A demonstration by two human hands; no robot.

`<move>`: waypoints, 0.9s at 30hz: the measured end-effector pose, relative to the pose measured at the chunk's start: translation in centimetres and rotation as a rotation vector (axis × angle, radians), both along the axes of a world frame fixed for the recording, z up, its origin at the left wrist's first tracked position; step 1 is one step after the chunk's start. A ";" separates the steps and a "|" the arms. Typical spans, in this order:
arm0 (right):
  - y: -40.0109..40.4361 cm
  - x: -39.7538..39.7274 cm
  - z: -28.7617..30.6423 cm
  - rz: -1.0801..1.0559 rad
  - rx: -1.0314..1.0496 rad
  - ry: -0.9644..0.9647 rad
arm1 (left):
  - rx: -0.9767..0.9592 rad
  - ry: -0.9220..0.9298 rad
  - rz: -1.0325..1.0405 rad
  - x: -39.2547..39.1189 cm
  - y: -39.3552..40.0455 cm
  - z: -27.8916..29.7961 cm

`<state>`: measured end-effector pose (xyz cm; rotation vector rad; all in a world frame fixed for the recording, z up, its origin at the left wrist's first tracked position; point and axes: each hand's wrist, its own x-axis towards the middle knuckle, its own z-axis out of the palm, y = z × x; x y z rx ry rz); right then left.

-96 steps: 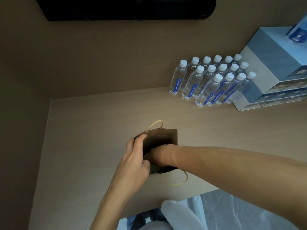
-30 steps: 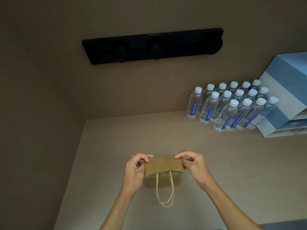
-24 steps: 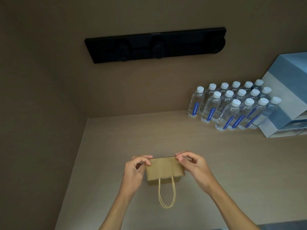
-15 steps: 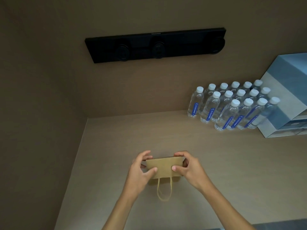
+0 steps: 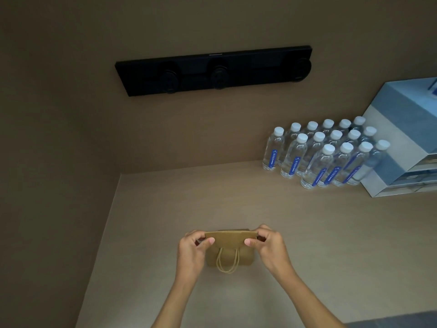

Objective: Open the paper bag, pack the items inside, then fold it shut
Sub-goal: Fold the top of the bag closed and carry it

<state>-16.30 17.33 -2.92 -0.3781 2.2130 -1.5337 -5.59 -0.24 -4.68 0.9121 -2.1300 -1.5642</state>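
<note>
A small brown paper bag [image 5: 230, 254] stands on the beige table [image 5: 307, 233] in front of me. Its top is folded over toward me into a flat flap, and its twine handles [image 5: 227, 263] hang down the front face. My left hand [image 5: 192, 250] pinches the flap's left end between thumb and fingers. My right hand [image 5: 269, 247] pinches the right end the same way. Whatever is inside the bag is hidden.
Several water bottles [image 5: 324, 155] with white caps and blue labels stand at the back right. Stacked blue-and-white boxes [image 5: 402, 143] sit beside them at the right edge. A black bar [image 5: 212, 69] hangs on the back wall. A side wall [image 5: 59, 185] borders the table's left.
Three seconds ago my hands were inside the open bag. Since then the top has been folded down, and my hands have slid out to the flap's two ends, pinching it.
</note>
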 end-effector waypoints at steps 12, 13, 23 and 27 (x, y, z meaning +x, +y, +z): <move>13.9 6.3 4.9 -0.530 -0.121 0.086 | 0.130 0.090 -0.472 -3.9 10.1 4.7; 15.7 7.3 5.2 -0.591 -0.109 0.092 | 0.144 0.082 -0.531 -4.3 12.0 4.9; 34.7 17.0 6.7 -1.229 -0.019 0.172 | 0.182 0.045 -1.098 -6.5 35.2 7.4; 42.9 18.8 6.8 -1.365 0.012 0.218 | 0.176 0.052 -1.269 -7.3 45.4 7.2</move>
